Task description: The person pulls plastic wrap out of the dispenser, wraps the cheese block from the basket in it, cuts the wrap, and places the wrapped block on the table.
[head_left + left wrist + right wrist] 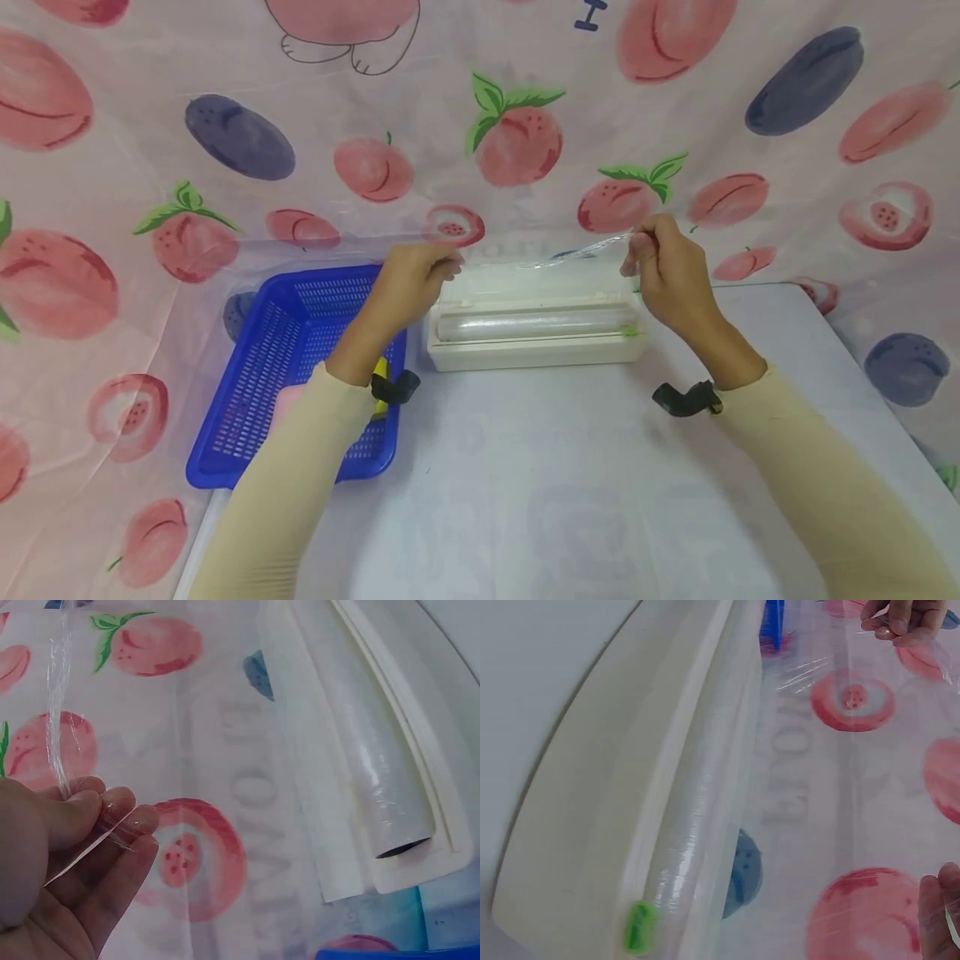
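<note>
A white dispenser box (532,357) lies lengthwise on the table with its lid standing up at the back. Inside rests a roll (536,323) of clear plastic wrap, and a small green slider (639,928) sits at the box's right end. Beyond the box, a thin sheet of plastic wrap (588,250) stretches between the two hands, its edge gathered into a strand. My left hand (411,283) pinches one end between thumb and fingers, as the left wrist view shows. My right hand (670,271), raised at the other side, grips the opposite end with curled fingers.
To the left stands a blue perforated basket (198,471), holding a pink thing (285,402) and a yellow thing (381,368) partly behind the left arm. A fruit-printed cloth (442,100) hangs behind the table. White covering (540,500) spreads over the tabletop.
</note>
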`<move>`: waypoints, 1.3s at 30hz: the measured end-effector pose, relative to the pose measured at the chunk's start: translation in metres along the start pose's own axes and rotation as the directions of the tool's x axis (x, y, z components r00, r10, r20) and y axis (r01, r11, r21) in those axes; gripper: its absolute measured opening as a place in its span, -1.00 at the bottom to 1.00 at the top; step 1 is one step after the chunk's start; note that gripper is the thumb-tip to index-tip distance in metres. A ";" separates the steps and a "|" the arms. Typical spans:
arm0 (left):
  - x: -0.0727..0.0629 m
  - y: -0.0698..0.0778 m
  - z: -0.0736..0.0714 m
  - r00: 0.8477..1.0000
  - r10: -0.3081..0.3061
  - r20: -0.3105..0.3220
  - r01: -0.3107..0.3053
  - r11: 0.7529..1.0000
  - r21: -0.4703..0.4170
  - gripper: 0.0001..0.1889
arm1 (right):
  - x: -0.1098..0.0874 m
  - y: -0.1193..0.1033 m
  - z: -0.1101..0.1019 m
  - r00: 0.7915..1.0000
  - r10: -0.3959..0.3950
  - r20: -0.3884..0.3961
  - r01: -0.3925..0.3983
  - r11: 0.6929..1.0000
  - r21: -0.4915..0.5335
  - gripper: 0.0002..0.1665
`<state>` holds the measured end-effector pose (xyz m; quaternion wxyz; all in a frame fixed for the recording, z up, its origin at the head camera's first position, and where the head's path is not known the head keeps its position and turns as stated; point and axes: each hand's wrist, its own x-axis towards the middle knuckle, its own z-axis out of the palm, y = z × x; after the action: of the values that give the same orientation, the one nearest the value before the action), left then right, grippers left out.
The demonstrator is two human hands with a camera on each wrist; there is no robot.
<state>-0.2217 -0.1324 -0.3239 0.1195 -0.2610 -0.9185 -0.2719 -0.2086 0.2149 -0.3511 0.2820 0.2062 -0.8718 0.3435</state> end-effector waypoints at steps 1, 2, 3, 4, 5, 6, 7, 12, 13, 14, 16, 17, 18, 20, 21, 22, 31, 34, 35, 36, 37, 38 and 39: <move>0.001 0.001 -0.001 1.000 -0.001 -0.007 0.001 1.000 0.001 -0.85 | 0.002 -0.002 -0.001 1.000 0.005 -0.005 -0.005 1.000 0.001 -0.83; 0.002 0.002 -0.003 1.000 -0.002 -0.014 0.002 1.000 -0.003 -0.84 | 0.003 -0.003 -0.003 1.000 0.008 -0.010 -0.008 1.000 0.004 -0.81; 0.002 0.003 -0.004 1.000 -0.005 -0.020 0.005 1.000 -0.004 -0.84 | 0.005 -0.005 -0.004 1.000 0.009 -0.015 -0.009 1.000 0.005 -0.80; 0.003 0.004 -0.005 1.000 -0.008 -0.028 0.008 1.000 -0.001 -0.83 | 0.006 -0.007 -0.005 1.000 0.012 -0.020 -0.012 1.000 0.005 -0.78; 0.004 0.005 -0.006 0.999 -0.004 -0.041 0.004 1.000 -0.001 -0.82 | 0.008 -0.008 -0.006 1.000 0.015 -0.025 -0.015 1.000 0.004 -0.76; 0.005 0.005 -0.007 0.999 -0.001 -0.053 0.001 1.000 -0.003 -0.82 | 0.010 -0.010 -0.007 0.999 0.017 -0.032 -0.017 1.000 0.004 -0.75; 0.006 0.006 -0.008 0.998 0.000 -0.066 -0.001 1.000 -0.007 -0.82 | 0.011 -0.012 -0.008 0.999 0.019 -0.038 -0.019 1.000 0.008 -0.74; 0.008 0.014 -0.014 0.988 0.025 -0.153 -0.030 0.999 -0.029 -0.82 | 0.015 -0.023 -0.016 0.998 0.042 -0.049 -0.041 0.999 0.024 -0.69; 0.008 0.016 -0.015 0.985 0.029 -0.168 -0.035 0.999 -0.032 -0.83 | 0.015 -0.025 -0.018 0.997 0.051 -0.051 -0.049 0.998 0.027 -0.68; 0.008 0.018 -0.017 0.983 0.033 -0.182 -0.041 0.999 -0.036 -0.83 | 0.016 -0.028 -0.020 0.997 0.056 -0.053 -0.055 0.998 0.030 -0.67; 0.008 0.021 -0.020 0.978 0.039 -0.203 -0.048 0.998 -0.037 -0.83 | 0.016 -0.031 -0.023 0.996 0.062 -0.067 -0.059 0.997 0.040 -0.66; 0.008 0.023 -0.022 0.977 0.039 -0.209 -0.047 0.998 -0.036 -0.83 | 0.016 -0.032 -0.025 0.995 0.063 -0.074 -0.059 0.997 0.049 -0.65; 0.007 0.024 -0.024 0.976 0.038 -0.215 -0.047 0.998 -0.036 -0.82 | 0.017 -0.033 -0.027 0.995 0.063 -0.082 -0.058 0.997 0.056 -0.65; 0.007 0.027 -0.026 0.972 0.035 -0.230 -0.046 0.998 -0.044 -0.81 | 0.017 -0.034 -0.031 0.993 0.053 -0.102 -0.046 0.997 0.068 -0.66; 0.007 0.029 -0.027 0.970 0.035 -0.239 -0.047 0.998 -0.045 -0.81 | 0.018 -0.035 -0.033 0.992 0.049 -0.112 -0.041 0.996 0.076 -0.66; 0.008 0.030 -0.028 0.968 0.040 -0.249 -0.052 0.998 -0.043 -0.80 | 0.018 -0.036 -0.034 0.992 0.044 -0.121 -0.034 0.996 0.083 -0.67; 0.013 0.041 -0.037 0.905 0.173 -0.388 -0.178 0.984 0.023 -0.84 | 0.023 -0.044 -0.048 0.986 0.008 -0.168 0.012 0.993 0.115 -0.72; 0.017 0.045 -0.041 0.887 0.206 -0.414 -0.211 0.977 0.036 -0.85 | 0.024 -0.048 -0.053 0.985 -0.007 -0.174 0.028 0.993 0.115 -0.74; 0.018 0.047 -0.042 0.883 0.211 -0.420 -0.215 0.976 0.038 -0.84 | 0.024 -0.049 -0.054 0.984 -0.009 -0.176 0.030 0.993 0.116 -0.74; 0.019 0.047 -0.043 0.881 0.210 -0.424 -0.214 0.976 0.039 -0.84 | 0.024 -0.050 -0.055 0.984 -0.006 -0.180 0.028 0.992 0.122 -0.74; 0.019 0.048 -0.044 0.881 0.205 -0.426 -0.209 0.977 0.038 -0.84 | 0.025 -0.051 -0.057 0.983 -0.001 -0.184 0.024 0.992 0.122 -0.74; 0.019 0.049 -0.045 0.883 0.195 -0.428 -0.199 0.979 0.036 -0.83 | 0.025 -0.052 -0.057 0.983 0.003 -0.185 0.021 0.992 0.126 -0.73; 0.020 0.048 -0.045 0.884 0.183 -0.430 -0.187 0.982 0.034 -0.84 | 0.026 -0.052 -0.058 0.982 0.010 -0.187 0.015 0.991 0.131 -0.73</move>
<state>-0.2082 -0.1151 -0.2585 0.3437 -0.2814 -0.8390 -0.3141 -0.1791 0.2170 -0.2751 0.3490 0.1924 -0.8166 0.4177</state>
